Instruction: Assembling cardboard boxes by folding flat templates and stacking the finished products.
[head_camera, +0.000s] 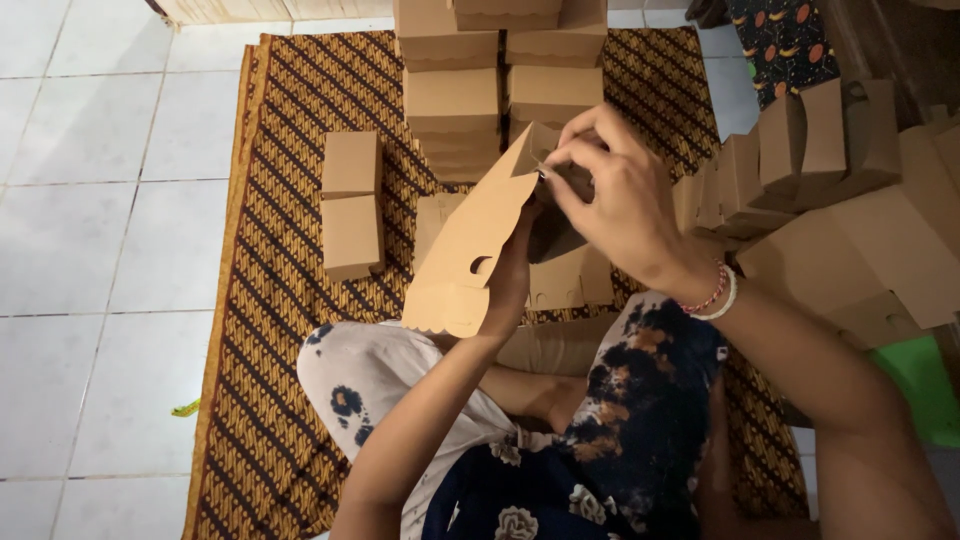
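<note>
Item: my right hand (622, 205) pinches the top of the tilted cardboard box (470, 245) (long axis running up-right), my left hand (512, 270) gripping beneath it.

- We count two hands: the left hand (510, 275) and the right hand (615, 195), sharing one half-folded cardboard box (470, 240).
- We see two closed boxes (352, 205) side by side on one patterned mat (270, 330).
- We see two stacks of boxes (500, 70) beyond them; their number we cannot tell.
- We count two bracelets (718, 296).
</note>
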